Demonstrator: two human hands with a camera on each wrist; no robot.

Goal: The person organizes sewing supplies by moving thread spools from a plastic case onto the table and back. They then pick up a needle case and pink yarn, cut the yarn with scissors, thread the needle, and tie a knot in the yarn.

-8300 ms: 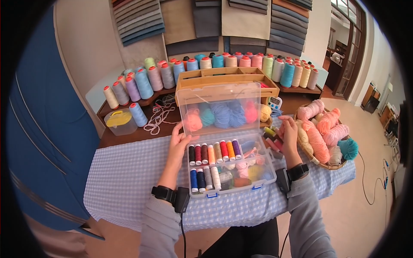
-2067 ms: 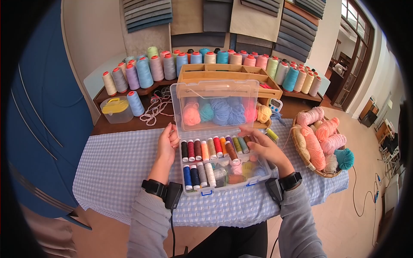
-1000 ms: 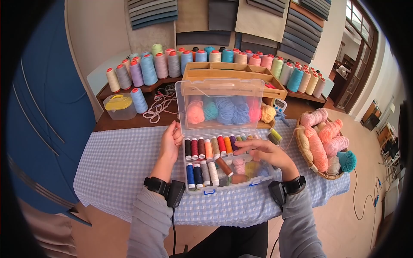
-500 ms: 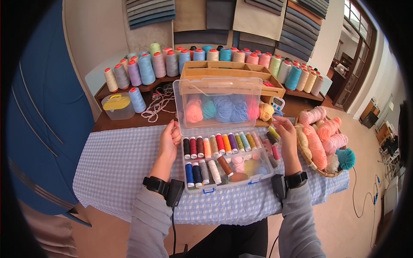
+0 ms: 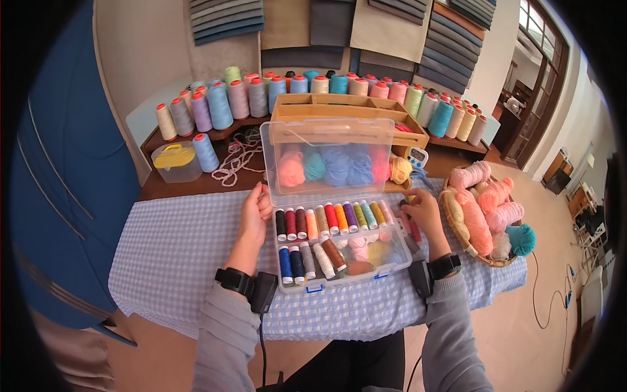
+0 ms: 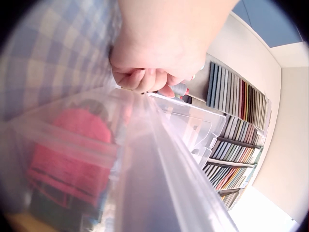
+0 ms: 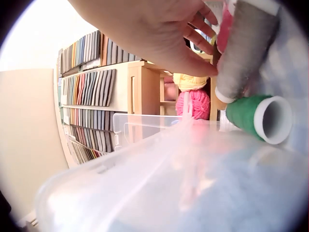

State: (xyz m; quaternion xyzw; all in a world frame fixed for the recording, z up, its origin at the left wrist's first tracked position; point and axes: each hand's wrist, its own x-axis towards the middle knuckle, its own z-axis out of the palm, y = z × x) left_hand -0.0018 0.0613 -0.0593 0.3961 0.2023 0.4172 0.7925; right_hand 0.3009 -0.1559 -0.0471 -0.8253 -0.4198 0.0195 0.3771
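Note:
A clear plastic storage box stands on the cloth with its lid raised. Its back row holds thread spools from black to pale pink; blue, navy, grey and white ones are in front. A brown spool lies tilted beside the white one. My left hand curls its fingers on the box's back left edge, by the lid. Right of the box, my right hand is over loose spools, thumb and fingers apart. The right wrist view shows a grey spool and a green spool nearby.
A wicker basket of yarn skeins stands at the right. Behind the box are a wooden organizer with yarn balls and a small timer. A yellow-lidded tub, braided cord and large thread cones are at the back left.
The back row has gained several spools, and the brown spool has come into the box. My right hand has moved from the row to the loose spools; my left stays at the edge.

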